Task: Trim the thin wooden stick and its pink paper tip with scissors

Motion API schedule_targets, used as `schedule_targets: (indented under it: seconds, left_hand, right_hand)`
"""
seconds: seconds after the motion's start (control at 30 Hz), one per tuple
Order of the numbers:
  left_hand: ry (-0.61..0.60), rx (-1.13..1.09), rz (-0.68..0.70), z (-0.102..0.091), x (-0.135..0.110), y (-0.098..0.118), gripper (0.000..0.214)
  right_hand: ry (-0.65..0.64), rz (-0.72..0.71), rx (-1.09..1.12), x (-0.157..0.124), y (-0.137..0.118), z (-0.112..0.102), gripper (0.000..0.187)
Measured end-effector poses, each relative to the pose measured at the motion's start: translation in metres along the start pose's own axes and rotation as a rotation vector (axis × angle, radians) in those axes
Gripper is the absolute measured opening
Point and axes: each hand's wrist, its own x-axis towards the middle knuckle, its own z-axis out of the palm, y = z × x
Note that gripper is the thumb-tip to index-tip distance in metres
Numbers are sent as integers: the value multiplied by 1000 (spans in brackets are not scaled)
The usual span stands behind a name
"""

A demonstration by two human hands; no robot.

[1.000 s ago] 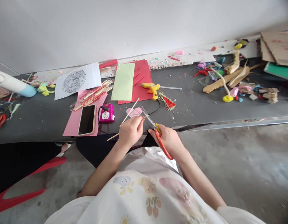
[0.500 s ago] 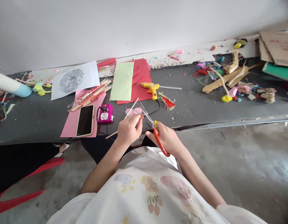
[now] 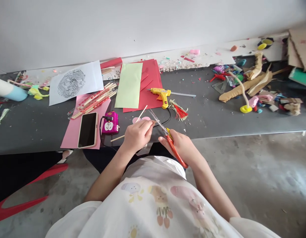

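Observation:
My left hand (image 3: pixel 138 134) is closed in a pinch around thin wooden sticks. One stick (image 3: pixel 117 138) comes out at the lower left of the hand, and another stick (image 3: pixel 142 112) rises beyond the knuckles. Behind these fingers a pink rounded paper piece (image 3: pixel 144 118) is partly hidden. My right hand (image 3: pixel 180 147) grips scissors (image 3: pixel 173 148) with red-orange handles and a bit of yellow near the pivot. Their long, shiny blades point up and to the left, spread slightly, beside the left fingertips. Whether the blades touch anything I cannot tell.
Beyond my hands lie a yellow glue gun (image 3: pixel 163 96), a red-and-straw tassel (image 3: pixel 179 109) and green paper (image 3: pixel 129 86). A purple power socket (image 3: pixel 113 127), a phone (image 3: pixel 88 130) and bundled sticks (image 3: pixel 95 100) are at left. Craft scraps (image 3: pixel 267 99) crowd the right.
My right hand with the scissors has shifted slightly right, a little farther from the left hand. My left hand keeps its pinch, and the whole view has moved slightly.

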Motion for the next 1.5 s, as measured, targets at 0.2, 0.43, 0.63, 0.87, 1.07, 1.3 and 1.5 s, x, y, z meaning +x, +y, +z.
schedule_targets:
  seconds: [0.2, 0.43, 0.63, 0.87, 1.07, 1.3, 1.5]
  left_hand:
    - [-33, -22, -36, 5, -1, -9, 10]
    - [-54, -80, -74, 9, 3, -15, 10]
    - [-74, -77, -94, 10, 4, -19, 12]
    - [-86, -93, -115, 9, 6, -23, 11]
    - [-107, -112, -150, 10, 8, -24, 13]
    - [-89, -141, -140, 9, 8, -24, 11]
    - [-92, -129, -147, 8, 9, -24, 13]
  right_hand:
    - [-40, 107, 7, 7, -8, -1, 45]
    - [-34, 149, -7, 14, -10, 5, 43]
    - [-9, 162, -7, 20, -13, 5, 41]
    - [-1, 139, -13, 25, -15, 8, 37]
    - [-9, 147, -30, 25, -16, 7, 38]
    - [-22, 161, -39, 26, -19, 4, 37]
    - [-26, 175, -79, 25, -20, 6, 38]
